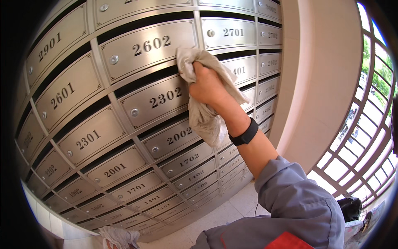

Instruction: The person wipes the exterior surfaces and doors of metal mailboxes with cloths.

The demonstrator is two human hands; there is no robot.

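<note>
My right hand (206,82) grips a crumpled, stained off-white cloth (203,119) and holds it against the metal mailboxes. The cloth lies over the divider between two columns and hangs down below the fist. Around it are steel mailbox doors (152,40) with black numbers, round locks and dark slots above. A black band (245,133) is on my right wrist. Low at the picture's bottom left, a second greyish cloth (119,236) is bunched over my left hand (110,245), of which only bits of the fingers show.
The mailbox bank fills the left and middle. A beige wall (323,62) stands to its right, then a barred window or gate (367,124) with daylight behind. Pale floor tiles (239,205) lie below. At the lower right is a black item (350,208) by a wire basket.
</note>
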